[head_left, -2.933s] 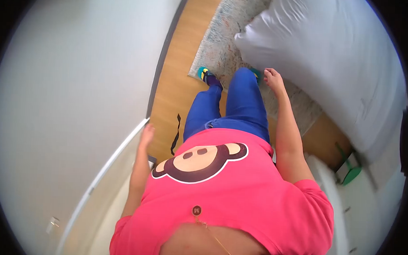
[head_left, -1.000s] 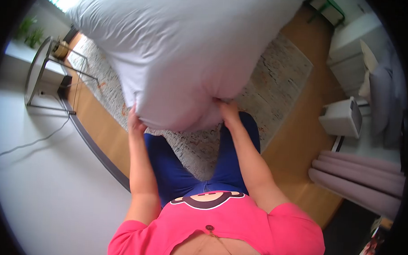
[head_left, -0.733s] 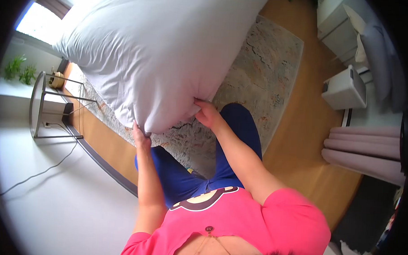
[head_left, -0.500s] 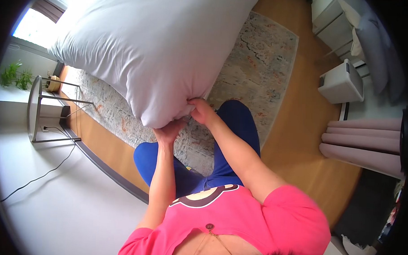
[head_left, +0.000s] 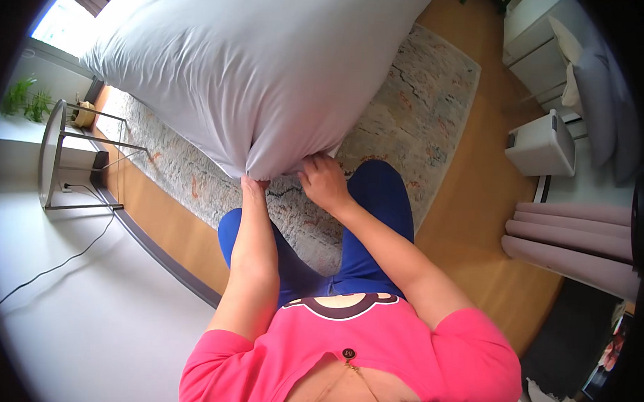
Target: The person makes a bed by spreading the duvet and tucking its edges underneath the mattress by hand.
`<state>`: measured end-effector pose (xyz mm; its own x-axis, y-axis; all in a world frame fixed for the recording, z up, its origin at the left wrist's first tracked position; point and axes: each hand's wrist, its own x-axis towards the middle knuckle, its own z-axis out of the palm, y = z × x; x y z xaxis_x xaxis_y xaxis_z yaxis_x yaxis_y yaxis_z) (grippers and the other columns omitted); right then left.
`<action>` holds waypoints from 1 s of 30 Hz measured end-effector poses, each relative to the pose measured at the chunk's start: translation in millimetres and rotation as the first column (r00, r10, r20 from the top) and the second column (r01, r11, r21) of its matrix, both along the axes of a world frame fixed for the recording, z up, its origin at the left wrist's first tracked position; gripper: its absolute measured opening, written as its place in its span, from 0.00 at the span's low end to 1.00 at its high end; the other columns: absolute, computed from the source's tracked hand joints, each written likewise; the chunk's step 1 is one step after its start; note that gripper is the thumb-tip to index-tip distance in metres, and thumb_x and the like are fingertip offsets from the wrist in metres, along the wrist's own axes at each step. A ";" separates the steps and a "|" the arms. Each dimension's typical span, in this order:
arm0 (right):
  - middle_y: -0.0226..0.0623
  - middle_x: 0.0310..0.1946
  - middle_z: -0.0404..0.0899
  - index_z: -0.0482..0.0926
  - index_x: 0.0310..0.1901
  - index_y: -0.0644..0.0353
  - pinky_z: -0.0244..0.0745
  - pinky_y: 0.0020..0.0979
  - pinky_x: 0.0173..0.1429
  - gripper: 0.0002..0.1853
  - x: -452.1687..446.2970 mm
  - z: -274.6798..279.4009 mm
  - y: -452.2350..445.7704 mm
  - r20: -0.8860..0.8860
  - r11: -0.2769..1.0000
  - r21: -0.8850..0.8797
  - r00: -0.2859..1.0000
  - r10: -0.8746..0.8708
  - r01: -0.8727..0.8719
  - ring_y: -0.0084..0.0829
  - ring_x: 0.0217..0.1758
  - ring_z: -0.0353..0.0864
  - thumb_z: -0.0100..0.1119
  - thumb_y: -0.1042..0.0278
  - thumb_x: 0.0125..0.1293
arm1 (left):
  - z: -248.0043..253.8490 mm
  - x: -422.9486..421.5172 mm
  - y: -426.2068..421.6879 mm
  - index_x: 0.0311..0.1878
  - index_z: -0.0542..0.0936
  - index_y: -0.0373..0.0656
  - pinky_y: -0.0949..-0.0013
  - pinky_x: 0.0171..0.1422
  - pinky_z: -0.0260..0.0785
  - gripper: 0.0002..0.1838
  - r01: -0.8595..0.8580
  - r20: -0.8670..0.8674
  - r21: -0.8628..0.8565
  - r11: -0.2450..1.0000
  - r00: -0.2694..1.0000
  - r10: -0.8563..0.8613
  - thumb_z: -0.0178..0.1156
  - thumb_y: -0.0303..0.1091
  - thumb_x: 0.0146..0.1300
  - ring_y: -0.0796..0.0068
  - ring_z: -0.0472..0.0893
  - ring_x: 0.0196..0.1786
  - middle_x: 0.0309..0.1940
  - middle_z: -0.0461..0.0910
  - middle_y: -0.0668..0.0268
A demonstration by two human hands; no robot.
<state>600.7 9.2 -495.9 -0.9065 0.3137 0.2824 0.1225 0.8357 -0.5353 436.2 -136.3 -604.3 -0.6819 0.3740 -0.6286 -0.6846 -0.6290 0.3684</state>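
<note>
A large, puffy white cover (head_left: 255, 71) fills the upper middle of the view, its lower edge hanging over the patterned rug. My left hand (head_left: 254, 184) is closed on that lower edge, and the fabric creases sharply above it. Close by on the right, my right hand (head_left: 323, 180) has its fingers bent against the same edge, pinching the cloth. Both hands are just above my knees. The undersides of the fingers are partly hidden by the fabric.
The patterned rug (head_left: 424, 112) lies on the wooden floor (head_left: 471, 199). At the left are a round side table (head_left: 52, 152), a cable and green plants (head_left: 27, 102). A white bin (head_left: 544, 146), pinkish curtains (head_left: 572, 234) and a cabinet (head_left: 536, 56) stand on the right.
From standing with both hands empty, I now hold the cover's edge. My left hand has moved right from the left corner, closer to my right hand, and the cloth is bunched between them.
</note>
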 end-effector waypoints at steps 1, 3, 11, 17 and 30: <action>0.52 0.42 0.71 0.74 0.43 0.64 0.68 0.45 0.56 0.20 -3.7 -1.3 -3.8 -0.085 0.996 0.091 0.996 0.005 0.003 0.53 0.52 0.71 0.60 0.66 0.48 | 1.3 -2.3 -1.1 0.64 0.63 0.47 0.42 0.64 0.59 0.31 -0.020 -0.002 -0.009 1.000 1.000 0.020 0.44 0.57 0.64 0.52 0.65 0.64 0.62 0.65 0.59; 0.52 0.49 0.67 0.72 0.46 0.63 0.65 0.47 0.60 0.22 -13.4 -3.6 -7.4 -0.136 0.985 0.169 0.990 0.036 -0.013 0.55 0.56 0.66 0.60 0.66 0.47 | 6.2 -8.6 -8.8 0.63 0.64 0.47 0.42 0.63 0.60 0.31 -0.074 -0.025 -0.021 0.997 0.997 0.074 0.44 0.57 0.64 0.52 0.66 0.63 0.61 0.66 0.59; 0.48 0.49 0.69 0.71 0.49 0.60 0.64 0.46 0.61 0.23 -16.1 -9.3 17.8 0.190 0.975 -0.164 0.965 0.181 -0.150 0.49 0.58 0.67 0.59 0.65 0.50 | 48.4 -4.3 -46.6 0.63 0.64 0.46 0.40 0.64 0.59 0.38 -0.102 -0.186 0.076 0.992 0.976 0.115 0.39 0.66 0.60 0.50 0.66 0.63 0.61 0.66 0.58; 0.44 0.52 0.68 0.71 0.50 0.56 0.65 0.46 0.60 0.24 -29.1 -7.6 10.1 0.221 0.994 0.023 0.970 0.101 -0.108 0.46 0.55 0.70 0.61 0.64 0.49 | 37.9 -28.6 -34.7 0.60 0.68 0.42 0.48 0.60 0.66 0.31 -0.166 -0.213 0.078 0.983 0.961 0.179 0.48 0.56 0.62 0.55 0.71 0.58 0.57 0.71 0.57; 0.47 0.65 0.58 0.66 0.59 0.56 0.52 0.41 0.70 0.32 -37.7 -5.4 0.1 0.317 0.985 -0.137 0.947 -0.053 0.101 0.46 0.65 0.61 0.56 0.47 0.55 | 42.9 -54.5 -37.3 0.58 0.70 0.40 0.53 0.59 0.69 0.27 0.082 -0.251 0.236 0.968 0.968 -0.020 0.52 0.49 0.62 0.58 0.74 0.55 0.53 0.74 0.57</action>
<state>563.0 9.3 -501.3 -0.9130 0.4026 -0.0657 0.3637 0.7303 -0.5783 381.7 -173.6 -561.5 -0.7792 0.5325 -0.3305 -0.6260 -0.6870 0.3691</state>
